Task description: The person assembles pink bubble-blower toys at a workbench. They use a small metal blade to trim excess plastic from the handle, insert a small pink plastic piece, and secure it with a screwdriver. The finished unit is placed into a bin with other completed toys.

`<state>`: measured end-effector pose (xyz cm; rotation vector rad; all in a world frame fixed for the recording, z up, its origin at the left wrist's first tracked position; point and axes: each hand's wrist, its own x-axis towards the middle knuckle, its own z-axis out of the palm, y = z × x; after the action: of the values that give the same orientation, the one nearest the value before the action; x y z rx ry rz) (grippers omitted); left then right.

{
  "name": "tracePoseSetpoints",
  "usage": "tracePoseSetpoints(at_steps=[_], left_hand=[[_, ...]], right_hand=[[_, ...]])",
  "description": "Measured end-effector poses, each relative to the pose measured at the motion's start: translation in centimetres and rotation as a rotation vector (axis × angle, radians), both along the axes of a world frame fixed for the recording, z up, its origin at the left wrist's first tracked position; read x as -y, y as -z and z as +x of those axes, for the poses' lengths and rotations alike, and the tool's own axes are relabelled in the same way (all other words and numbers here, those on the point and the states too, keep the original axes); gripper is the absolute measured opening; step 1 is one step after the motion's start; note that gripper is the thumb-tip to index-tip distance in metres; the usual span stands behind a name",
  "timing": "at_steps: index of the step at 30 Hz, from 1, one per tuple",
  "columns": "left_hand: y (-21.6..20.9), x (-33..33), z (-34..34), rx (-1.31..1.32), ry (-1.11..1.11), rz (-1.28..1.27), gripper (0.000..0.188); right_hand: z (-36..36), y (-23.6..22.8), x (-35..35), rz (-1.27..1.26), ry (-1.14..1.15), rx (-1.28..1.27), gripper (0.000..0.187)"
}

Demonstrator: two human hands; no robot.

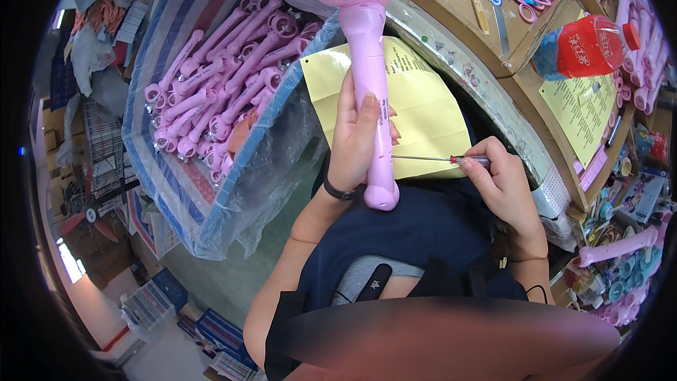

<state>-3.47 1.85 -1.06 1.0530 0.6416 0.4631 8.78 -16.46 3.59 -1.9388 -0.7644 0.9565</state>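
Observation:
My left hand (356, 134) is closed around the handle of a pink plastic toy wand (371, 63), which stands lengthwise in front of me with its wide ring-shaped head at the far end. Between the thumb and fingers of my right hand (499, 180) is a screwdriver (474, 160) with a dark red handle. Its thin shaft points left, and the tip meets or nearly meets the side of the wand near its lower end. Under both hands a yellow printed sheet (430, 109) lies across my lap.
On the left a striped woven bag with a clear liner (162, 190) holds many similar pink wands (226, 77). To the right, a cardboard-topped bench (451, 0) carries a red-labelled bottle (585, 47), tweezers (477, 3), pink rings (527, 13) and another yellow sheet (582, 116). More pink parts (620, 247) lie at the far right.

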Motion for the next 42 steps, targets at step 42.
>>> tracePoseSetpoints(at_steps=[42], left_hand=[[0.6,-0.2,0.4,0.477,0.196,0.201,0.059]], right_hand=[[-2.2,4.0,-1.4,0.272,-0.332,-0.192,0.073]])
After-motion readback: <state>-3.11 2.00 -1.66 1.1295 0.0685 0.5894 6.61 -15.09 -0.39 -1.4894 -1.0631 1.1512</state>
